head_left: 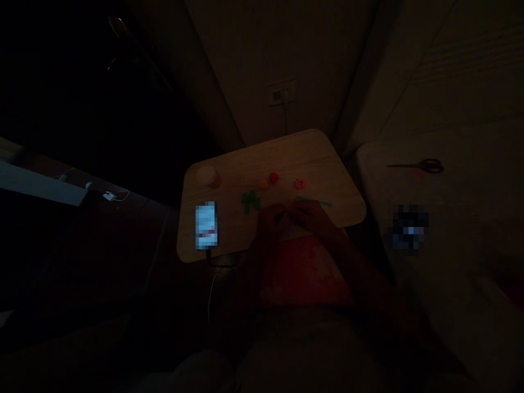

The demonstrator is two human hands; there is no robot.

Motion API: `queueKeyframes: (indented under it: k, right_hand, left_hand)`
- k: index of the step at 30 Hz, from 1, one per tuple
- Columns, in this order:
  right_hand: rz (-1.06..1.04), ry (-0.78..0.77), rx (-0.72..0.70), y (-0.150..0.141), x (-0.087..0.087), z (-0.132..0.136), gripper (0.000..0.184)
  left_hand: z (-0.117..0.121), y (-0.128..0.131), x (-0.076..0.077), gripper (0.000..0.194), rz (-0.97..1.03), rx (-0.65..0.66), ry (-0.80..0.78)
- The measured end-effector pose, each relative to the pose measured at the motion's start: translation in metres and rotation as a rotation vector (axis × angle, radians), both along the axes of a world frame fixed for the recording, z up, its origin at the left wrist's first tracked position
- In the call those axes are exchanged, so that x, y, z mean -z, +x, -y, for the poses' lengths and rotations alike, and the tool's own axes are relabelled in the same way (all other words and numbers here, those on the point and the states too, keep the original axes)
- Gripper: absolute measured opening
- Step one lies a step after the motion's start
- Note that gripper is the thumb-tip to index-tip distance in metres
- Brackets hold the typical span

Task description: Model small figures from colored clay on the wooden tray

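Over the near side of a small wooden table (pixel 241 240), my left hand (pixel 271 220) and my right hand (pixel 307 214) meet with curled fingers. A small dark spot shows between the fingertips; the dim light hides what it is. A thin teal stick (pixel 323 202) lies just beyond my right hand, partly behind it. Several green pieces (pixel 250 201) are grouped to the left of my left hand. Farther back are an orange lump (pixel 262 184), a red ball (pixel 273 177) and a pink flower-like ring (pixel 300 184).
A lit phone (pixel 206 225) with a cable lies at the table's left, below a pale cup-like container (pixel 208 176). On the pale surface to the right are scissors (pixel 426 165) and a blurred dark object (pixel 409 229). Behind the table is a wall socket (pixel 281 94) with a plugged-in cord.
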State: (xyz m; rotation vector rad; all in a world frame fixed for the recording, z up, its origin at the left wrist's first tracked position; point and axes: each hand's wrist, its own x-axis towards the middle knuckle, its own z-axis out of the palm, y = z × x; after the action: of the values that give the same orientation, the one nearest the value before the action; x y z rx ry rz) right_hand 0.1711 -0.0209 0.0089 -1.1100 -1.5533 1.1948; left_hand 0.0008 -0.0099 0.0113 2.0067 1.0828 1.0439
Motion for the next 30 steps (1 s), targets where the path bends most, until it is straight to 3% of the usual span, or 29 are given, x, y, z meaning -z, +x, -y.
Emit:
queueKeyframes:
  k: [5, 7, 9, 14, 18, 24, 30]
  right_hand:
    - [-0.175, -0.084, 0.158, -0.001, 0.006, -0.003, 0.045]
    - [-0.373, -0.108, 0.369, 0.001, 0.009, -0.006, 0.045]
    - [-0.444, -0.12, 0.435, 0.002, 0.01, -0.007, 0.041]
    - [-0.273, -0.11, 0.333, 0.003, 0.006, -0.003, 0.03]
    - [-0.329, -0.089, 0.325, 0.004, 0.007, -0.002, 0.03]
    - [-0.318, -0.034, 0.153, 0.007, 0.015, -0.004, 0.037]
    - [-0.306, -0.074, 0.244, 0.006, 0.011, -0.006, 0.025]
  left_hand:
    - [0.0, -0.001, 0.001, 0.025, 0.011, -0.03, -0.075]
    - [0.001, -0.003, 0.003, 0.023, 0.045, -0.051, -0.126]
    - [0.002, -0.005, 0.004, 0.022, 0.081, -0.075, -0.176]
    - [0.001, -0.001, 0.005, 0.014, 0.128, 0.005, -0.219]
    - [-0.003, 0.0, 0.006, 0.026, 0.179, 0.042, -0.142]
    - [-0.005, -0.003, 0.006, 0.021, 0.143, -0.008, 0.004]
    - [-0.002, 0.0, 0.006, 0.02, 0.079, 0.01, 0.046]
